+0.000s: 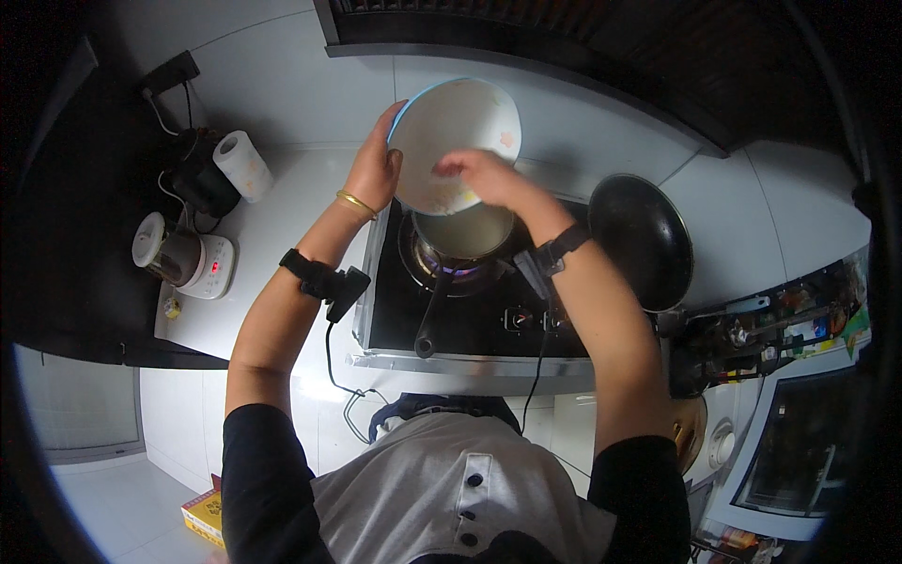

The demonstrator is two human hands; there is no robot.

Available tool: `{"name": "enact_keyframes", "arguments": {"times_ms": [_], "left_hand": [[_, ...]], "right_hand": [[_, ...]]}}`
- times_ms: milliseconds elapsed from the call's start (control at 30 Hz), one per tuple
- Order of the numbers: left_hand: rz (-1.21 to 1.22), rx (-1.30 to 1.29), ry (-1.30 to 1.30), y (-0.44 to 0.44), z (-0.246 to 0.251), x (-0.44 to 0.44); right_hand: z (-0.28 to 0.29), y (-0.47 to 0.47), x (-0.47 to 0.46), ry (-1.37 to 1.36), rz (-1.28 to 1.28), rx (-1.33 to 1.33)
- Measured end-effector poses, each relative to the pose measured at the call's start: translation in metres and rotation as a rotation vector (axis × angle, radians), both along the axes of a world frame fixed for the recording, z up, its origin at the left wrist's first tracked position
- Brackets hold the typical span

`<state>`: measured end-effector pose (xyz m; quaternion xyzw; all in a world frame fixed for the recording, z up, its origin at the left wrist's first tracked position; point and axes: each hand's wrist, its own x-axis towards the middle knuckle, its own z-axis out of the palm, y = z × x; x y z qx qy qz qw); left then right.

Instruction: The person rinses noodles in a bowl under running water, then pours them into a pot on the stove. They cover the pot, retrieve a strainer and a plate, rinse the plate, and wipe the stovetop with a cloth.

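Note:
My left hand grips the blue rim of a white bowl on its left side. The bowl is tilted above a saucepan, its inside facing me. Pale bits of food cling to its lower inner wall. My right hand is in front of the bowl's opening, with curled, motion-blurred fingers; whether they hold anything is unclear. Below, the saucepan stands on a lit gas burner, its black handle pointing towards me. The bowl hides part of the saucepan, whose contents look pale.
A black wok stands at the cooktop's right. On the left counter are a paper towel roll, a black appliance and an electric glass kettle. A dark range hood overhangs the back. Cables hang from both forearms.

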<state>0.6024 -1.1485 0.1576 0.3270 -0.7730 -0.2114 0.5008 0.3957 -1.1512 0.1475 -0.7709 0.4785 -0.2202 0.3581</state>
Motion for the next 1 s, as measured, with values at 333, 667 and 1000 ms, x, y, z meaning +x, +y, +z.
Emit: {"name": "enact_keyframes", "arguments": {"times_ms": [333,667,1000], "left_hand": [[-0.009,-0.054,-0.019,0.008,0.005,-0.002],[-0.035,-0.003,-0.021,0.007,0.000,-0.004],[-0.031,-0.036,-0.029,0.009,0.009,-0.011]], "right_hand": [[-0.020,-0.006,-0.016,-0.258,-0.286,-0.245],[-0.031,0.025,0.006,-0.550,-0.189,0.181],[-0.041,0.025,0.018,-0.378,-0.158,-0.218]]}}
